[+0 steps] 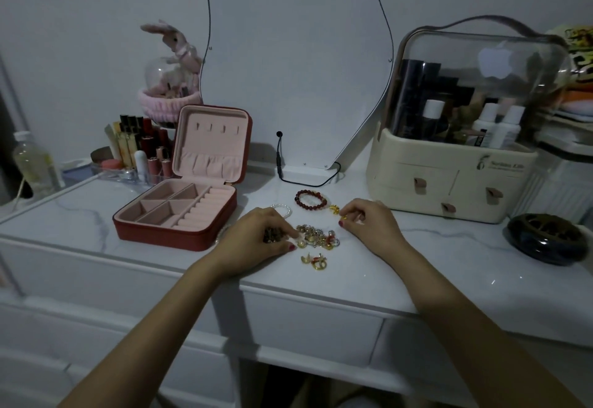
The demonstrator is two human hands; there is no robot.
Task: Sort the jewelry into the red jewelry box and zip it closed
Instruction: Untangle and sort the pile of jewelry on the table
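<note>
Open on the white marble-look dresser top [449,266], at the left: a square red jewelry box with pink lining [179,212], lid upright, compartments and ring rolls apparently bare, zip not yet run. Just right of it, spread loose on the dresser top: a tangled heap of small gold and silver pieces [316,236], a few gold earrings [314,261] slightly nearer the edge, a dark red bead bracelet [310,199] and a white pearl bracelet [282,210] farther back. Left hand [256,237] curled over the heap's left side, gripping a dark beaded cluster [272,235] and touching the heap. Right hand [369,224] pinching a tiny gold piece [343,216] between thumb and fingertip. Likely featherweight, hard and slippery, all of it, and prone to snag; best teased apart one at a time, never yanked. Earrings probably best pinched by the body, not the post; bracelets limp, so lifted by a loop and lowered into a compartment. Zip pull not discernible here.
</note>
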